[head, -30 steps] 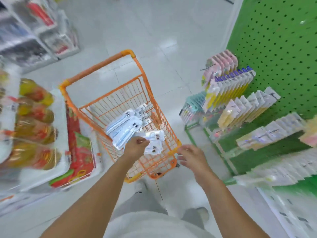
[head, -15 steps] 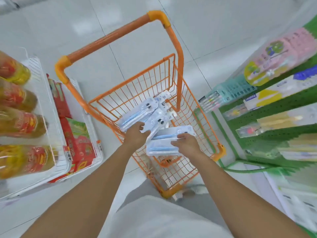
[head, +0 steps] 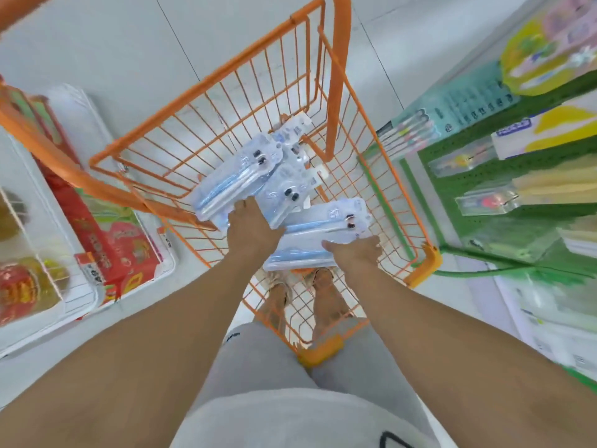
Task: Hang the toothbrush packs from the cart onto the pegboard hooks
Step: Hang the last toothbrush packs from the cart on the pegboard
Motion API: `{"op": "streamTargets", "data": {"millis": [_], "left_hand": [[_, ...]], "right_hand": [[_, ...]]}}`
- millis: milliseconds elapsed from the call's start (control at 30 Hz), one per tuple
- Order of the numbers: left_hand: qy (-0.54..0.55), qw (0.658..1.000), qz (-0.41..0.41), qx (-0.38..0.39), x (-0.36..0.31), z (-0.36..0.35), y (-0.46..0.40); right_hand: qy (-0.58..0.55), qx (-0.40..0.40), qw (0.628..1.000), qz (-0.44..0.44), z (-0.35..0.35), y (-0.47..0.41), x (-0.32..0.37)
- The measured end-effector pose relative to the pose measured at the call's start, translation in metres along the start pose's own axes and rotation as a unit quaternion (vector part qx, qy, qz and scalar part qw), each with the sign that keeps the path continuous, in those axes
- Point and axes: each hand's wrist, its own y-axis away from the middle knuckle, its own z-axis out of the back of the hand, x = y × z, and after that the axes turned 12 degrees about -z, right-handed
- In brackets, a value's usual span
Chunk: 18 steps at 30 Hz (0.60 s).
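An orange wire cart [head: 371, 140] stands straight below me. My left hand [head: 250, 231] grips the near end of a fanned bundle of pale blue toothbrush packs [head: 245, 176] above the basket. My right hand [head: 355, 253] holds the near end of a second lot of the same packs [head: 319, 231], lying across to the right of the first. At the right edge the green pegboard [head: 484, 185] carries rows of hanging packs [head: 542, 124] on hooks.
A white shelf with red packets [head: 106, 240] and bottles of yellow oil [head: 22, 286] stands close on the left. The pegboard stand's green base rail [head: 484, 270] lies by the cart's right corner. My feet show through the cart's wire floor.
The view has tipped down and closer to the cart. My right hand, free one second ago, now holds a lot of packs beside the bundle in my left hand.
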Motion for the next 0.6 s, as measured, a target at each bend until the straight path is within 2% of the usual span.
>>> {"op": "streamTargets", "data": {"millis": [133, 300, 367, 433, 500, 600], "left_hand": [[-0.077, 0.997, -0.009, -0.029, 0.004, -0.015, -0.006], [-0.118, 0.991, -0.026, -0.051, 0.007, -0.017, -0.012], [-0.082, 0.994, -0.043, -0.063, 0.005, -0.011, -0.012], [-0.034, 0.997, -0.051, -0.053, 0.001, -0.002, -0.01], [-0.002, 0.997, -0.06, -0.044, -0.001, 0.009, -0.008], [0.097, 0.991, -0.052, -0.074, -0.006, 0.029, -0.004]], "right_hand": [[0.058, -0.05, 0.997, -0.023, -0.011, -0.009, 0.003], [0.082, -0.045, 0.996, -0.013, -0.005, -0.019, 0.008], [0.054, -0.043, 0.998, 0.002, -0.001, -0.021, 0.007], [-0.038, -0.02, 0.999, 0.031, 0.004, -0.019, 0.009], [-0.115, 0.023, 0.991, 0.06, 0.011, -0.014, 0.013], [-0.143, 0.103, 0.977, 0.118, 0.029, 0.004, 0.025]]}}
